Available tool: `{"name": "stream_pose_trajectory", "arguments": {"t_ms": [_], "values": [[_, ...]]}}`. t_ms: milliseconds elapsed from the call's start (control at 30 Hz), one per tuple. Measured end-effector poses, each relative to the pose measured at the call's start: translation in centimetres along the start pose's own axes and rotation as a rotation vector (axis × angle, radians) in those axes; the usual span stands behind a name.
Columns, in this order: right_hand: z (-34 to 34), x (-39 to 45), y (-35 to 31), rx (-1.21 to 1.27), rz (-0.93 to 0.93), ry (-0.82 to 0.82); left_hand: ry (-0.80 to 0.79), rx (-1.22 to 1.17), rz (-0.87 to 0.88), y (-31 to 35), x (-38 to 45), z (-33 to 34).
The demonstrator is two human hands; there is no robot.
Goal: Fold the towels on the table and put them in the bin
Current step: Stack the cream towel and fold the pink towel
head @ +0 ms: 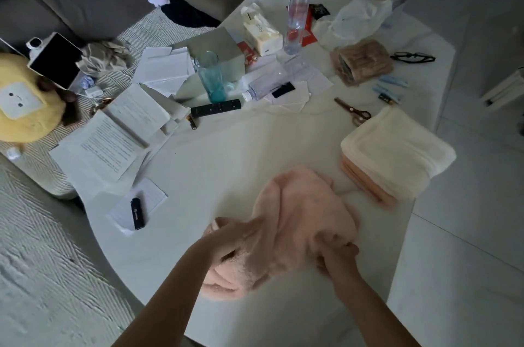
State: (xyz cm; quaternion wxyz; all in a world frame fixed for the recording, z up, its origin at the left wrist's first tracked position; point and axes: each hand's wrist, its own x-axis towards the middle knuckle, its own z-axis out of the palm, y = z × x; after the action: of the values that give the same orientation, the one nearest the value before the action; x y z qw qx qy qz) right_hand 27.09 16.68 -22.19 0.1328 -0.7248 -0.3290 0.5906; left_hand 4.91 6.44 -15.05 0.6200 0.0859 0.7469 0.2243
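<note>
A crumpled pink towel (295, 213) lies bunched on the white table (215, 165), near its front edge. My left hand (235, 241) grips the towel's left side, fingers closed over the cloth. My right hand (338, 257) pinches the towel's right edge. To the right, close to the table's rim, sits a stack of folded towels (397, 153), cream on top with pink ones underneath. No bin can be made out for certain.
Papers and booklets (119, 136) cover the left of the table, with a black lighter (137, 213) nearby. Further back stand a blue glass (211, 77), a remote (215, 107), scissors (354, 112), a water bottle (297, 14), a tissue box (262, 31) and glasses (412, 57).
</note>
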Motion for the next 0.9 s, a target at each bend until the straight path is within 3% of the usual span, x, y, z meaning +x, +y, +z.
{"name": "stream_pose_trajectory", "arguments": {"t_ms": [67,167,233,300,400,533,633,733,833,900], "values": [[0.4,-0.3,-0.5,0.09,-0.051,-0.089,-0.117,0.032,0.082,-0.5,0.5,0.6],[-0.8,-0.8,-1.6,0.284,-0.181,-0.192,-0.031,0.029,0.214,-0.3,0.7,1.5],[-1.8,-1.1,-2.0,0.399,-0.21,-0.159,-0.031,-0.138,0.292,0.3,-0.1,1.7],[-2.1,-1.7,-1.3,0.422,-0.115,-0.131,-0.201,-0.36,0.405,0.9,-1.2,1.8],[-1.3,-2.6,0.0,0.258,0.041,-0.251,-0.402,-0.491,0.509,1.1,-3.1,2.1],[-0.9,-3.0,-2.5,0.416,-0.07,-0.487,-0.493,-0.63,0.47,-0.4,-5.2,2.4],[-0.9,-3.4,-4.6,0.22,-0.175,-0.558,-0.273,-0.456,0.52,-0.5,-5.0,3.3],[-1.7,-2.8,-4.4,-0.052,-0.16,-0.41,-0.025,-0.59,0.387,-3.1,-3.2,2.4],[-3.8,-2.4,-4.1,-0.147,-0.111,-0.267,0.246,-0.682,0.285,-6.9,-2.9,1.0],[-4.1,-2.3,-6.0,-0.163,-0.1,-0.235,0.273,-0.647,0.286,-6.6,-3.1,0.4]]}}
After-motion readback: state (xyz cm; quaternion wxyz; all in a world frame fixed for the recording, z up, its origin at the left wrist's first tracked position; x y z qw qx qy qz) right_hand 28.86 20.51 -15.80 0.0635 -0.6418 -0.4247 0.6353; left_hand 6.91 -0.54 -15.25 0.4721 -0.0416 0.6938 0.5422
